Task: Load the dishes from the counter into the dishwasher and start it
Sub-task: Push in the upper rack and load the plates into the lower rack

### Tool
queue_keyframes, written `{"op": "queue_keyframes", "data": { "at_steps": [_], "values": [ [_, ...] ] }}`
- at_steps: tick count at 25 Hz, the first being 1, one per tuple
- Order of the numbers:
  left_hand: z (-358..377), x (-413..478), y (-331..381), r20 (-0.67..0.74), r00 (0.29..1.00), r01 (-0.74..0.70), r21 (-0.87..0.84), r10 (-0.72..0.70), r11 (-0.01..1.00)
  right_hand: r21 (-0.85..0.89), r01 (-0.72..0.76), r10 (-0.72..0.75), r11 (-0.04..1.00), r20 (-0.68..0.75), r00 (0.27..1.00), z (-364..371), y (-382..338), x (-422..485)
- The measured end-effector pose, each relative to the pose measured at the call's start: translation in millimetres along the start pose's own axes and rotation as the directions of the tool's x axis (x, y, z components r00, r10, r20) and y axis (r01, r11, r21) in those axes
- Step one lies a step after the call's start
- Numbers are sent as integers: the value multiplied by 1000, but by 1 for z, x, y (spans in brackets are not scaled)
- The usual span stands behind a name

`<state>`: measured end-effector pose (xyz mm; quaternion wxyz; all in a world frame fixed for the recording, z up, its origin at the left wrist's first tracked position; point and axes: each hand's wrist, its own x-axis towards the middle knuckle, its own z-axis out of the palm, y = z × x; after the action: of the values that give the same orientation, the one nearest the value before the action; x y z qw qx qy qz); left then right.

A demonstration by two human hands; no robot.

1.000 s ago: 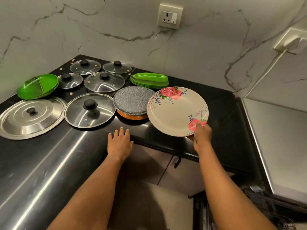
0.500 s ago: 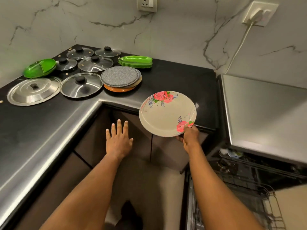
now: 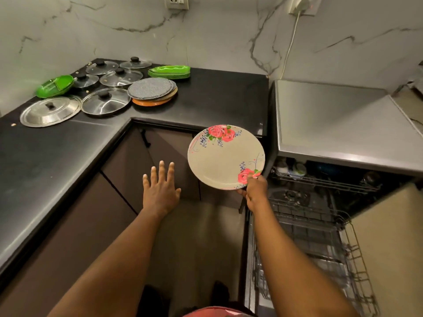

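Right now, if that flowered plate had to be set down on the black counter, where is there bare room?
Two patches: the right stretch of the counter, between the green plate stack and the dishwasher top; and the left run in front of the steel lid. The back-left corner is crowded with glass lids and the grey-topped plate stack.

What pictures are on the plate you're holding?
Pink-red roses with little blue flowers and green leaves on a cream plate, seen in the head view.
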<state>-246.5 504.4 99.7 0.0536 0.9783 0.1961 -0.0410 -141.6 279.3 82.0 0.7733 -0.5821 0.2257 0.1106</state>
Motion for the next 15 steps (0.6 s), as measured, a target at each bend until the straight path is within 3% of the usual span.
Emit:
{"op": "queue_keyframes", "data": {
  "at_steps": [7, 15],
  "values": [
    [20, -104, 20, 8, 997, -80, 3, 80, 997, 29, 13, -11, 1000, -52, 999, -91, 31, -80],
    [52, -205, 79, 102, 985, -141, -6, 141, 990, -62, -24, 14, 998, -146, 989, -207, 45, -151]
  ]
}}
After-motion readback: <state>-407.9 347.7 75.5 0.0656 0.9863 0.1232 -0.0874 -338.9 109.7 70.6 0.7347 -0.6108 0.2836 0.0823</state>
